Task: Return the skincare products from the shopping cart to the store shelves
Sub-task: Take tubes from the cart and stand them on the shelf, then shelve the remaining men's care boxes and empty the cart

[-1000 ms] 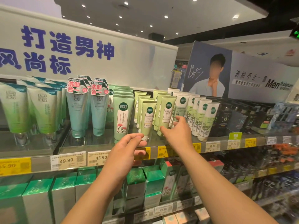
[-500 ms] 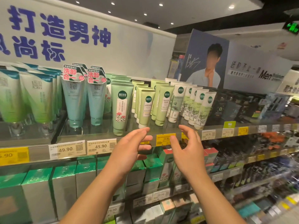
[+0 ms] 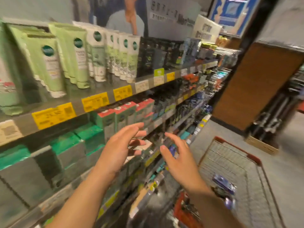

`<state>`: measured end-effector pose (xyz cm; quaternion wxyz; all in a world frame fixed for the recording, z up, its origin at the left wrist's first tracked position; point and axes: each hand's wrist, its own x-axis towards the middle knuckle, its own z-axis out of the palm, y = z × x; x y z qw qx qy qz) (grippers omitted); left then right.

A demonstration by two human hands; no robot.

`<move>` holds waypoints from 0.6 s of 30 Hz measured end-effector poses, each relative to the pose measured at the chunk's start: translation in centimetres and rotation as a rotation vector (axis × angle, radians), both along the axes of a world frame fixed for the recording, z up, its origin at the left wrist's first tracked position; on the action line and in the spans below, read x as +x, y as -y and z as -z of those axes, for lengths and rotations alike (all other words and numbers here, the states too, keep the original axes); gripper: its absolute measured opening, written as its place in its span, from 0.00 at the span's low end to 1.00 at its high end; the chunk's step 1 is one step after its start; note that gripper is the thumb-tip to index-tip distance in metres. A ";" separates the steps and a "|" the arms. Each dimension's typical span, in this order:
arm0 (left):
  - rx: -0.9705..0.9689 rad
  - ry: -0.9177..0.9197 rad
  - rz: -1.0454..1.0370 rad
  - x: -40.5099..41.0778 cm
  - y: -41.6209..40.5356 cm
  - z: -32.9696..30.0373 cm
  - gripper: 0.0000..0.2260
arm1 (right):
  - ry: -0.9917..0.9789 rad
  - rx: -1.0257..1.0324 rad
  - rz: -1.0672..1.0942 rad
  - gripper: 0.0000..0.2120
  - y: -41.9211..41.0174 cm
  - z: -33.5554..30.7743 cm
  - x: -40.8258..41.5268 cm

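Green and white tubes [image 3: 79, 53] stand upright along the shelf [image 3: 92, 92].

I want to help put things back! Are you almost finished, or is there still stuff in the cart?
Done: tubes stand in rows on the top shelf. In hand: nothing right now; the left hand and right hand are both empty, fingers loose. Left: at least one purple packet lies in the cart, so there is still stuff to put back.
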<state>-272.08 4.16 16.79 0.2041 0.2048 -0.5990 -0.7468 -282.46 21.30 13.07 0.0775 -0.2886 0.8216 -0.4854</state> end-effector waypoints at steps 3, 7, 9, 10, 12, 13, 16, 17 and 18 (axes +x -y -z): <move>0.018 0.089 0.118 -2.6 -3.7 1.7 0.11 | 0.042 -0.010 0.155 0.17 -5.0 2.8 -0.1; -0.084 0.182 0.243 -5.4 -8.6 4.8 0.10 | 0.046 -0.027 0.342 0.18 -11.2 6.6 0.0; -0.135 0.220 0.285 -6.2 -11.2 6.1 0.10 | 0.064 -0.048 0.405 0.20 -14.2 8.0 0.4; -0.134 0.249 0.310 -6.7 -12.8 6.8 0.10 | 0.081 -0.041 0.440 0.21 -16.1 8.7 0.3; -0.088 0.325 0.364 -7.6 -15.9 8.1 0.11 | 0.141 0.023 0.479 0.20 -19.4 9.4 0.6; -0.117 0.350 0.412 -8.1 -17.3 8.8 0.12 | 0.166 0.071 0.485 0.21 -21.1 9.8 0.9; -0.405 0.384 0.559 -9.5 -21.2 10.9 0.19 | 0.214 0.204 0.529 0.22 -25.4 11.1 1.4; -0.480 0.399 0.594 -9.9 -22.4 11.5 0.21 | 0.249 0.212 0.538 0.21 -26.8 11.3 1.5; -0.543 0.416 0.617 -10.3 -23.4 12.2 0.22 | 0.284 0.243 0.562 0.22 -27.9 11.7 1.7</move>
